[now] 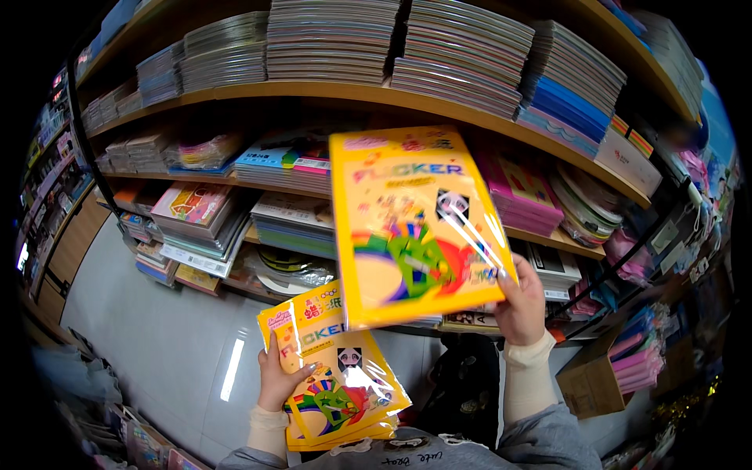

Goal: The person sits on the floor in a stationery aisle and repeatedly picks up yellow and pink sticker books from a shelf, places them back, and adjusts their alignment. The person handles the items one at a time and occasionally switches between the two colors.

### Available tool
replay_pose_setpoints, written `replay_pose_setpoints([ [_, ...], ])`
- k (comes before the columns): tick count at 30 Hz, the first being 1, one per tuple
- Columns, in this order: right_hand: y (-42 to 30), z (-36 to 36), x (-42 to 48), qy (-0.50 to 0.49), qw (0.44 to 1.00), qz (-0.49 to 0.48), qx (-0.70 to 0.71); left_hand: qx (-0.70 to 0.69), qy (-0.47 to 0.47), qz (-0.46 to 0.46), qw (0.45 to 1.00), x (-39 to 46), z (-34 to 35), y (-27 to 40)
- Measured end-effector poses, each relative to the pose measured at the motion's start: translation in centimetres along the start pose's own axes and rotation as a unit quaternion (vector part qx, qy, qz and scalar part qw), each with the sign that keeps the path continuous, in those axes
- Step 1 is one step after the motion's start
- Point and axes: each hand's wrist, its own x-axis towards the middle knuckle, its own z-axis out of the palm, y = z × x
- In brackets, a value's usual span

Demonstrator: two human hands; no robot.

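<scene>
My right hand (523, 302) grips the lower right corner of a yellow, plastic-wrapped craft paper pack (417, 229), thumb on its front. The pack is raised before the shelves, cover towards me, with a rainbow and a panda face printed on it. Lower and to the left, my left hand (282, 373) holds several more yellow packs (335, 382) of the same look, fanned slightly, its thumb across the top one. The raised pack overlaps the upper right part of the held ones. The fingers behind the packs are hidden on both sides.
Wooden shelves (247, 89) curve across the view, with tall paper stacks (332, 41) on top. Below lie pink packs (523, 191), wrapped round discs (587, 205) and booklets (197, 205). A cardboard box (590, 376) of pink and blue packs stands on the tiled floor (170, 352) at the right.
</scene>
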Motion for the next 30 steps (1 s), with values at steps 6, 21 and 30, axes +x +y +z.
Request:
replay_pose_setpoints([
  [6,0.5,1.7,7.1,0.073,0.996,-0.044,0.003,0.028,0.01,-0.004,1.0,0.2,0.3,-0.3],
  [21,1.6,1.7,13.0,0.08,0.955,-0.066,-0.276,0.012,0.011,0.02,1.0,0.5,0.5,-0.9],
  [30,2.5,0.6,13.6,0.09,0.791,-0.188,-0.575,0.024,0.009,0.021,0.999,0.6,0.7,-0.8],
])
